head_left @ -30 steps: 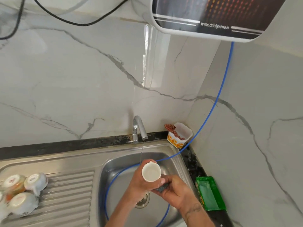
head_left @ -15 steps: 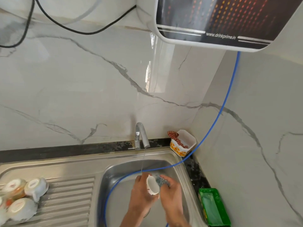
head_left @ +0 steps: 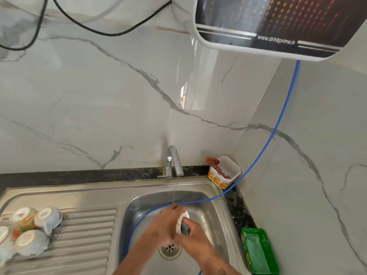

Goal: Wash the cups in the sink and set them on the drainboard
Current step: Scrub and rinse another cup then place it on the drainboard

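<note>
My left hand wraps the cup over the sink, mouth turned toward my right hand, which closes on a grey scrubber pushed into the cup. The drain sits just below both hands. I judge the cup light but brittle, and slick while wet; a grip round its body, as now, seems safer than pinching the rim, since a slip means a knock on steel. A blue hose loops through the basin close behind my hands and could snag a wrist when I carry the cup left. A green tray sits on the table to the right. On the drainboard a cluster of cups lies upturned at the left edge, with bare ribs beside them for the next one. Farther back, the tap runs a thin stream, a patterned tub sits in the corner, and a purifier hangs above.
</note>
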The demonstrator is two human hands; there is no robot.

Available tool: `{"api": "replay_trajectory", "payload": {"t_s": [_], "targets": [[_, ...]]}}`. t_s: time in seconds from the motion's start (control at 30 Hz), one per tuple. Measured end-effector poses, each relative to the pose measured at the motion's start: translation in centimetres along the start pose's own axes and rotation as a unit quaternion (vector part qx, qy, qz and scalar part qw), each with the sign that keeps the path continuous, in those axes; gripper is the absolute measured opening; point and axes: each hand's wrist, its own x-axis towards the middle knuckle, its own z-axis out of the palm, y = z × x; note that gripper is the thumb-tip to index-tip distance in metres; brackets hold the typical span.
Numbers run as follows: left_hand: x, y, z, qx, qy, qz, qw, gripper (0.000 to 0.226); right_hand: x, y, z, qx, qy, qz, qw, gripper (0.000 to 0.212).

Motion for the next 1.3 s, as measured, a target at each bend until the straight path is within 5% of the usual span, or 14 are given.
{"api": "replay_trajectory", "payload": {"t_s": [0.13, 0.23, 0.37, 0.5, 0.57, 0.67, 0.73, 0.83, 0.9, 0.97, 1.07, 1.13, 1.23, 1.3], "targets": [[0.5, 0.2, -6.4, -0.068, -0.234, -0.040, 0.969, 0.082, -1.1, 0.2, -2.6, -0.267, -0.088, -0.210, 0.937, 0.039], [-0.4, -0.2, -8.3, -0.321, -0.321, -0.064, 0.889, 0.067, -1.1, -0.7, -4.4, -0.279, -0.097, -0.263, 0.918, 0.040], [-1.5, 0.6, -5.0, -0.545, -0.128, -0.097, 0.823, 0.058, -0.6, -2.0, -3.6, -0.030, -0.011, -0.208, 0.978, 0.041], [-1.6, 2.5, 0.5, -0.494, 0.135, -0.133, 0.849, 0.045, 1.3, -1.9, -1.5, 0.175, 0.007, -0.044, 0.984, 0.035], [-1.9, 2.8, 0.6, -0.482, 0.217, -0.177, 0.830, 0.023, 1.5, -1.4, -0.5, 0.161, -0.001, -0.046, 0.986, 0.038], [-1.7, 2.4, -0.8, -0.544, 0.154, -0.283, 0.775, 0.037, 0.9, 0.5, 0.7, -0.090, 0.008, -0.165, 0.982, 0.042], [-1.6, 2.0, -2.1, -0.549, 0.026, -0.371, 0.749, 0.047, 0.7, 2.3, 0.3, -0.335, -0.023, -0.275, 0.901, 0.055], [-1.6, 0.9, -3.8, -0.436, -0.143, -0.419, 0.784, 0.057, 1.8, 3.5, -2.9, -0.642, -0.045, -0.423, 0.637, 0.082], [-1.3, 0.8, -4.4, -0.404, -0.189, -0.411, 0.795, 0.056, 1.6, 2.6, -4.5, -0.686, -0.069, -0.432, 0.581, 0.082], [-0.7, 1.3, -4.6, -0.409, -0.168, -0.401, 0.802, 0.056, 1.7, 2.2, -4.0, -0.669, -0.056, -0.397, 0.626, 0.079], [0.1, 2.1, -2.9, -0.445, -0.056, -0.368, 0.814, 0.046, 1.5, 2.5, -1.1, -0.392, -0.037, -0.242, 0.887, 0.064], [0.1, 2.0, -0.9, -0.489, 0.023, -0.331, 0.807, 0.033, 0.8, 1.3, 0.6, -0.035, -0.003, -0.084, 0.996, 0.050], [-0.9, 2.0, 1.7, -0.509, 0.126, -0.278, 0.805, 0.020, 1.6, 1.2, 0.9, 0.391, 0.049, 0.095, 0.914, 0.040], [-1.7, 2.6, 2.9, -0.493, 0.180, -0.230, 0.819, 0.015, 1.5, 0.8, 0.6, 0.458, 0.055, 0.140, 0.876, 0.034]]}}
